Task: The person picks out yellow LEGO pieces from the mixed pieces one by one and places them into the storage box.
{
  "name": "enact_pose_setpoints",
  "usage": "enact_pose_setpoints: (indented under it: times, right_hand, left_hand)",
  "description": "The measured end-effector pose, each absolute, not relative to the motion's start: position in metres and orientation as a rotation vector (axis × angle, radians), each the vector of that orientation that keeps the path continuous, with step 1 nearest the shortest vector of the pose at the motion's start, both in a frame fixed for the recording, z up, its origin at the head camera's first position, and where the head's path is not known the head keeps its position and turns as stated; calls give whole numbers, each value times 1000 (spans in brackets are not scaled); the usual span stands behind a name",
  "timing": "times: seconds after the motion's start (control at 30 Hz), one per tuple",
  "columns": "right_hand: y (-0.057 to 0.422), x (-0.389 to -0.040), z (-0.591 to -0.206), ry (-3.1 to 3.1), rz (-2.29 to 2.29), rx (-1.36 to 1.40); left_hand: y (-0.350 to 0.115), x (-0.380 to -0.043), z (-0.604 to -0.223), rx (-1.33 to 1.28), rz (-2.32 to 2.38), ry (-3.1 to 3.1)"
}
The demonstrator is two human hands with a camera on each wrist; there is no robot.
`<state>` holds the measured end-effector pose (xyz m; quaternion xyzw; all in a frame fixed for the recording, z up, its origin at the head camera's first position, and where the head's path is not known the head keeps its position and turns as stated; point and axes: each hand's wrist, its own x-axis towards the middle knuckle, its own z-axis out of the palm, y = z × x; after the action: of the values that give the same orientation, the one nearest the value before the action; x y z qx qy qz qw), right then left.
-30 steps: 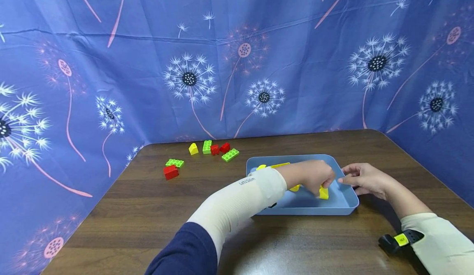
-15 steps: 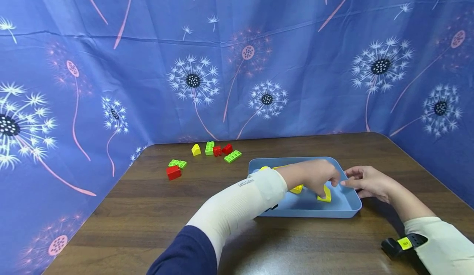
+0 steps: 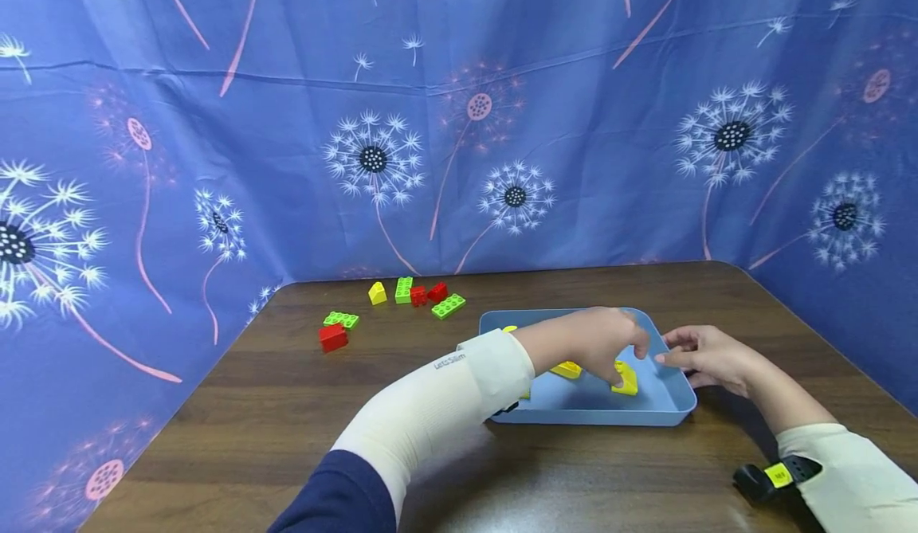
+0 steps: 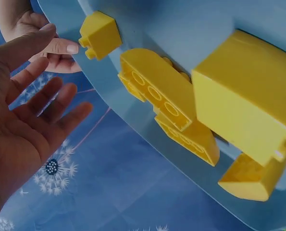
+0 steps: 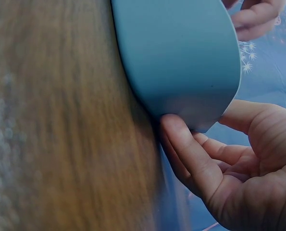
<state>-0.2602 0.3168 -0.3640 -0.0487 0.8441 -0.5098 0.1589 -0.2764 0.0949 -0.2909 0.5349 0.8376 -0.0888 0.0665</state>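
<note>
A blue tray (image 3: 610,418) on the table holds several yellow toy bricks. My left hand (image 3: 604,343) is over the tray with its fingers loosely spread and nothing between them. Just below its fingertips, a yellow brick (image 3: 625,378) lies on the tray floor. The left wrist view shows the open left hand (image 4: 32,130) apart from a small studded yellow brick (image 4: 104,36), a long arched yellow brick (image 4: 155,86) and a large yellow block (image 4: 248,91). My right hand (image 3: 710,356) grips the tray's right end, thumb at the rim and fingers against the outer wall.
At the back left of the wooden table (image 3: 237,437) lie green bricks (image 3: 448,306), red bricks (image 3: 333,338) and a yellow brick (image 3: 377,293). A blue dandelion-print cloth (image 3: 574,103) hangs behind the table.
My left hand has let go of the yellow brick in the tray; its fingers have spread and it has drawn back slightly to the left. My right hand stays on the tray's end.
</note>
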Motion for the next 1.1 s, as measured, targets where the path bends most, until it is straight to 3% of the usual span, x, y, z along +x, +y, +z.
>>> enact_pose_setpoints:
  times: [1.1]
  right_hand:
    - [321, -263, -365, 2424, -1426, -134]
  left_hand:
    - [-2, -276, -279, 1496, -24, 2754]
